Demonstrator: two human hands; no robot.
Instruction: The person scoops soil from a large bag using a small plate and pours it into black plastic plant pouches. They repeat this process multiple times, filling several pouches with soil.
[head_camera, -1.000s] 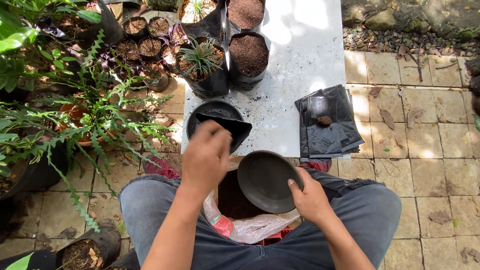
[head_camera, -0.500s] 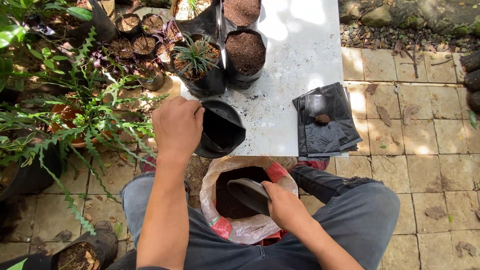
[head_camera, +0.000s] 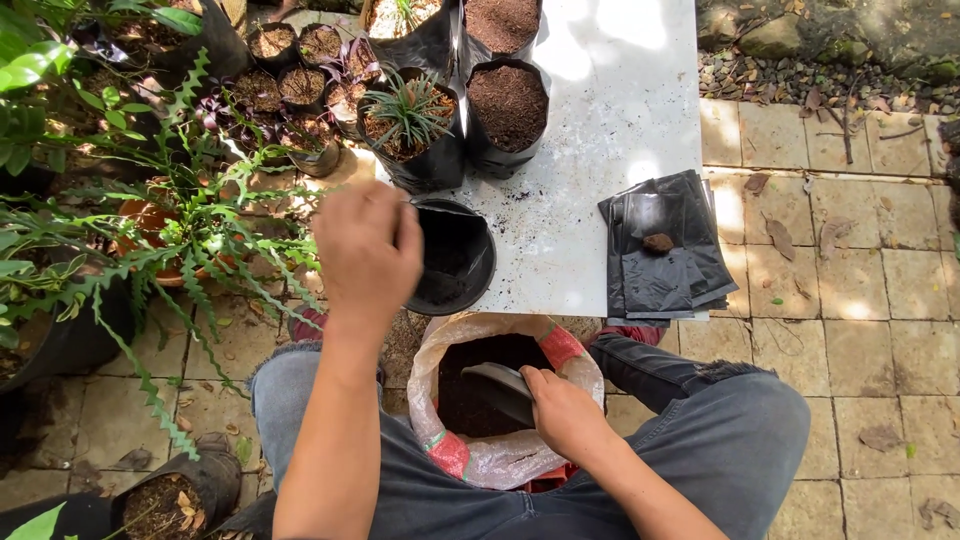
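A white surface (head_camera: 600, 150) stands on a paved patio, ferns (head_camera: 190, 230) at its left edge. The left hand (head_camera: 368, 250) pinches the rim of a black grow bag (head_camera: 455, 258) on the surface. Below, the right hand (head_camera: 562, 412) grips a dark scoop (head_camera: 498, 385) inside the soil sack (head_camera: 500, 460). Folded black bags (head_camera: 665, 255) lie rightmost.

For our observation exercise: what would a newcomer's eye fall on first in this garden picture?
Probably the two hands at the centre: the left hand holds open an empty black grow bag at the white table's near edge. The right hand dips a dark bowl into a soil sack between the knees.
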